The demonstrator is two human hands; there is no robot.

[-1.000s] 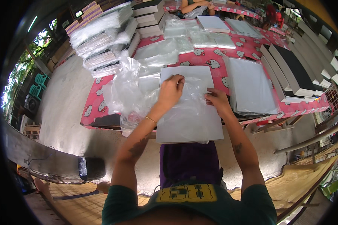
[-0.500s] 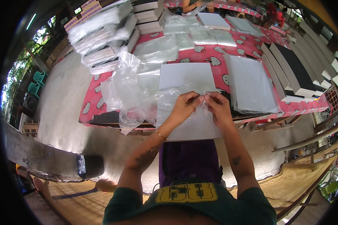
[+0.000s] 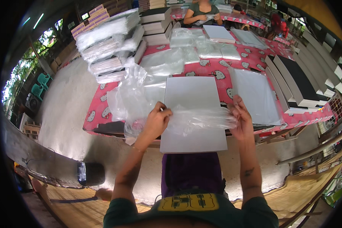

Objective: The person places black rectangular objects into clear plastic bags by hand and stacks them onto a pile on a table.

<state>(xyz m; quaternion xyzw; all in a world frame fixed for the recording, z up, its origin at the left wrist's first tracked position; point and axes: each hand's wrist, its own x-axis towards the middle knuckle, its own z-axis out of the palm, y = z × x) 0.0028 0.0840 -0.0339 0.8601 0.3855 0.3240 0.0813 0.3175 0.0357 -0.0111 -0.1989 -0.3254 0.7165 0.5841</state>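
A rectangular block with a plain pale grey top (image 3: pixel 192 91), like a stack of sheets or boards, lies in front of me and juts over the near table edge. Across its middle a clear plastic bag (image 3: pixel 201 121) is stretched sideways between my hands. My left hand (image 3: pixel 155 121) pinches one end at the block's left edge. At the other end my right hand (image 3: pixel 241 118) grips the plastic past the block's right edge, its fingers slightly blurred. Crumpled clear plastic (image 3: pixel 131 95) lies just left of my left hand. Beside my right hand is a plastic-wrapped pale pack (image 3: pixel 254 91).
The pink patterned table (image 3: pixel 95 117) holds flat clear bags (image 3: pixel 163 62), a tall pile of plastic-wrapped packs (image 3: pixel 108 41) at left, and thick black-topped blocks (image 3: pixel 298 78) at right. Across the table sits another person (image 3: pixel 201 15). A broom (image 3: pixel 76 199) lies low at left.
My hands were together at the middle of the block, fingertips touching at the plastic. They have moved apart to either side, drawing the bag out between them. The view has tilted up slightly.
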